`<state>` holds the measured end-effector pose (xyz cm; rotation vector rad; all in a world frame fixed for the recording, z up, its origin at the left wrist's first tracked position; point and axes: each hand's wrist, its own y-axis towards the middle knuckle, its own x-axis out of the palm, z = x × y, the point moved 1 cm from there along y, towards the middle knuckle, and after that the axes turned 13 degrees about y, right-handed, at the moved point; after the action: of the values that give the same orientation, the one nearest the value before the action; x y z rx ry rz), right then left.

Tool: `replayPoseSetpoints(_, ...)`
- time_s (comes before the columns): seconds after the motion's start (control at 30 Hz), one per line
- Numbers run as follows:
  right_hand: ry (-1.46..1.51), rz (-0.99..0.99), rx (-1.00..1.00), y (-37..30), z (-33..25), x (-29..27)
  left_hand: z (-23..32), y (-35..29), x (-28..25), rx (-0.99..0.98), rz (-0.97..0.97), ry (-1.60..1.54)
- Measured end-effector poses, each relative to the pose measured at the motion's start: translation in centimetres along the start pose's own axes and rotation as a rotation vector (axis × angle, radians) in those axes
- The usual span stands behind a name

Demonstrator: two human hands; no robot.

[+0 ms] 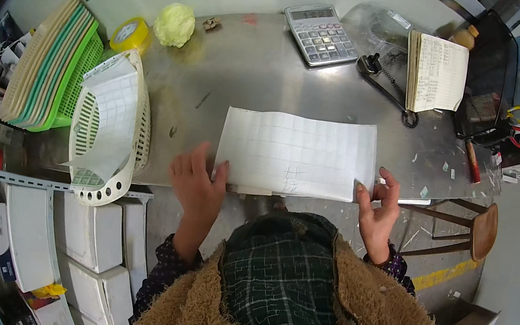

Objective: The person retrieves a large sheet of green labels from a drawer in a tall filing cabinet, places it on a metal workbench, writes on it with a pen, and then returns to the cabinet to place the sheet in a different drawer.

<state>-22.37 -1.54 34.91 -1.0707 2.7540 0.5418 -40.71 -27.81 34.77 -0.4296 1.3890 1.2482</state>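
A wide white sheet (295,151) with a faint grid and a few handwritten marks lies along the near edge of the metal table. At its left end is my left hand (198,184), the fingers spread and the thumb against the sheet's edge. My right hand (378,212) is at the near right corner. Its thumb rests on the sheet, while the other fingers stand apart beside the edge. Whether anything lies under the sheet cannot be made out. To the left, a cream plastic basket (143,139) holds more gridded sheets (115,105).
Stacked baskets (55,60), yellow tape (130,34) and a crumpled pale-green ball (174,25) are at the left. Farther back lie a calculator (321,36), a coiled-cord device (384,80) and an open notebook (442,75). A wooden stool (483,232) stands right; white boxes (91,232) fill the lower-left shelf.
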Motion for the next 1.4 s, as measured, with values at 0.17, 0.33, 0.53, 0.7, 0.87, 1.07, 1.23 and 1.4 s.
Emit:
replayPoseSetpoints(0.17,-0.004,-0.050,0.046,-0.1,-0.1,0.0,4.8,-1.0,0.0,0.615,0.062,-0.040)
replayPoseSetpoints(0.33,-0.350,-0.058,-0.284,0.6,-1.4,-0.9,6.2,-1.5,3.4,0.693,-0.009,-0.043)
replayPoseSetpoints(0.53,-0.490,-0.699,-0.730,1.4,-4.8,6.2,6.1,-0.2,3.9,0.894,0.069,0.174)
replayPoseSetpoints(0.7,-0.466,-0.745,-0.915,4.7,-6.7,5.5,5.6,1.9,-0.4,0.963,0.251,0.091)
replayPoseSetpoints(0.87,-0.415,-0.745,-1.016,7.8,-10.4,2.2,1.9,2.9,-6.3,0.928,0.074,0.197)
replayPoseSetpoints(1.07,-0.408,-0.490,-1.289,11.5,-12.4,2.3,-1.5,4.4,-17.1,0.847,0.215,0.505)
replayPoseSetpoints(1.23,-0.224,-0.352,-1.541,16.1,-17.4,9.6,-5.1,4.4,-24.3,0.683,0.517,0.594)
replayPoseSetpoints(1.4,-0.108,-0.105,-1.287,18.3,-20.3,17.4,-8.0,6.3,-26.4,0.436,0.561,1.196)
